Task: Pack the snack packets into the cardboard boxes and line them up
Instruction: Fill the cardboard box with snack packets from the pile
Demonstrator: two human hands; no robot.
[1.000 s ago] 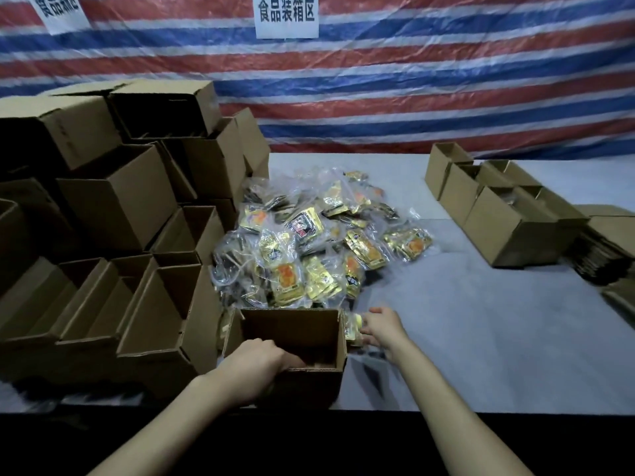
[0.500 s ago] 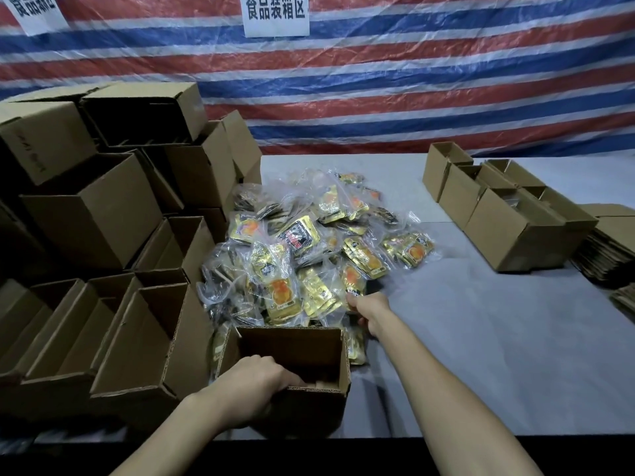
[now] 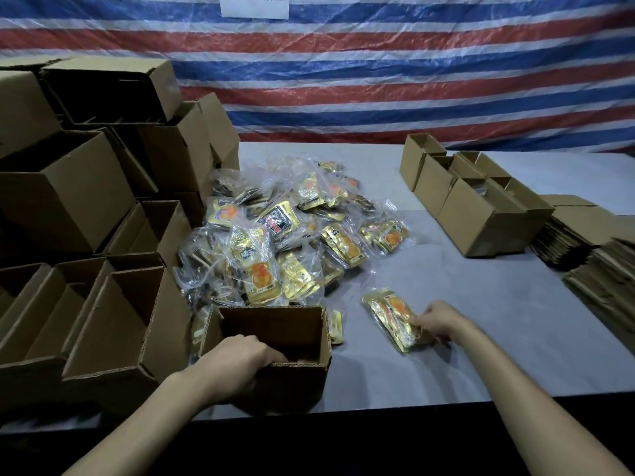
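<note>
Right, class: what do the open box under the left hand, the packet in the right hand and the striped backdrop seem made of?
Open box: corrugated cardboard, matte brown; fluting shows along its cut rim. Packet in the right hand: shiny gold, foil-like film, seemingly inside clear plastic; it glints and crinkles. Striped backdrop: probably woven plastic tarpaulin; slight sheen, creases.

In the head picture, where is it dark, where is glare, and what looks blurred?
Head view: the inside of the open brown cardboard box is in deep shadow; glare on the gold foil snack packets in clear bags; the striped red, white and blue tarpaulin is smeared at right; the white paper sign is bright and cut off.
</note>
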